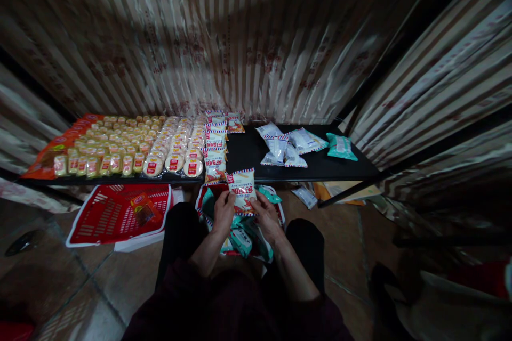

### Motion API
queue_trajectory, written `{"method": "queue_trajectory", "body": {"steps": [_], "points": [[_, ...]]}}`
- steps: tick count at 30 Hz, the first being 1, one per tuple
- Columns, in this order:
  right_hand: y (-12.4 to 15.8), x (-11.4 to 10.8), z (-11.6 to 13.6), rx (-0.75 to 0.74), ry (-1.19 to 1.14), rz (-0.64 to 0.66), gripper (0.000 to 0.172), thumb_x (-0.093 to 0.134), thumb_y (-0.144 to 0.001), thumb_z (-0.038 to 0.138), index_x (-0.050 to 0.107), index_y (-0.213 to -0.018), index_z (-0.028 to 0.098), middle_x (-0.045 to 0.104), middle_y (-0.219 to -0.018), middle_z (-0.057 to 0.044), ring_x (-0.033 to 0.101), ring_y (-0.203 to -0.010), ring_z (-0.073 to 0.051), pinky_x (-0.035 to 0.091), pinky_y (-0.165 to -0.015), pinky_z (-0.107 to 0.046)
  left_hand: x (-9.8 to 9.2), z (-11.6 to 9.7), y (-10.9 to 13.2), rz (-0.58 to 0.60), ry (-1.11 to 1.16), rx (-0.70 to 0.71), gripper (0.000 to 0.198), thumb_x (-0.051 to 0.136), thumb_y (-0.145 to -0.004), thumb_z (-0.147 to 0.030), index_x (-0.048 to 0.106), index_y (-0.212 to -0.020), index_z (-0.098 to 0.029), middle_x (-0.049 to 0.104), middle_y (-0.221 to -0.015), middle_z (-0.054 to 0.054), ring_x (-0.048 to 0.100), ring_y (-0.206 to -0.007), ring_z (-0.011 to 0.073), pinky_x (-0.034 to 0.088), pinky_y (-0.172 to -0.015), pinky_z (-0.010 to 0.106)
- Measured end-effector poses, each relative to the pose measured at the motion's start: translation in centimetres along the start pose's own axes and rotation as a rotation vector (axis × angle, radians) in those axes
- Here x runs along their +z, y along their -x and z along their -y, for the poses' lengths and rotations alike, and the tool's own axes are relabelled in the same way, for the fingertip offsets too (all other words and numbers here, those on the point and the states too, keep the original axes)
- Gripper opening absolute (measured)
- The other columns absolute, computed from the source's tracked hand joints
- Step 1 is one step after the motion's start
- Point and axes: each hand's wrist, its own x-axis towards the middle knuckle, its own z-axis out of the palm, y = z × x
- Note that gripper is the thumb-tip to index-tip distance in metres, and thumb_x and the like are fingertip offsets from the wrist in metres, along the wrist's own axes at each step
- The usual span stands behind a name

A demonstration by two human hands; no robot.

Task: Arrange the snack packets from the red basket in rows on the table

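Observation:
Between my two hands is a white snack bag [242, 184] with a striped edge and red print, held upright above a basket. My left hand [224, 211] grips its left side, and my right hand [267, 217] grips its lower right side. Below them, the red and white basket [199, 197] holds several teal snack bags [241, 241]. Just beyond my hands, a column of matching white snack bags [215, 164] lies overlapped on the black shelf [245, 150]. My forearms hide part of the basket.
Left on the shelf are round wrapped cakes [174, 162], small yellow packs [104, 164] and orange packets [60, 141]. White bags [306, 140] and a teal bag [341, 146] lie to the right. A red basket [108, 213] and a fallen packet [305, 196] are on the floor.

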Motion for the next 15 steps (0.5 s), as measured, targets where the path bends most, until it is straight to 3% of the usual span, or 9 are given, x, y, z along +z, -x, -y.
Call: {"method": "queue_trajectory", "body": {"steps": [7,10,15], "points": [[-0.7,-0.5,-0.5,-0.122,0.186,-0.086,0.048,0.074,-0.067,0.044,0.065,-0.110,0.024,0.071,-0.105,-0.004,0.064,-0.097,-0.024,0.049,-0.090,-0.040,0.2,1.0,-0.1,0.034,0.078,0.012,0.029,0.061,-0.074,-0.043,0.061,-0.088,-0.017,0.068,-0.089,0.006,0.063,-0.082,0.0189,0.048,-0.075,0.031],[-1.2,-1.0,-0.9,-0.226,0.338,-0.163,0.047,0.073,-0.067,0.043,0.064,-0.110,0.025,0.068,-0.111,-0.004,0.061,-0.102,-0.024,0.046,-0.094,-0.040,0.3,1.2,-0.1,0.046,0.140,0.034,0.030,0.064,-0.073,-0.043,0.059,-0.089,-0.018,0.068,-0.091,0.006,0.064,-0.086,0.0188,0.048,-0.079,0.031],[-1.2,-1.0,-0.7,-0.419,0.571,-0.178,0.036,0.064,-0.074,0.041,0.064,-0.107,0.024,0.064,-0.111,-0.006,0.057,-0.102,-0.022,0.045,-0.094,-0.040,0.5,1.4,0.1,0.035,0.138,0.032,0.033,0.065,-0.074,-0.044,0.057,-0.091,-0.017,0.068,-0.095,0.007,0.064,-0.088,0.0187,0.048,-0.081,0.031]]}}
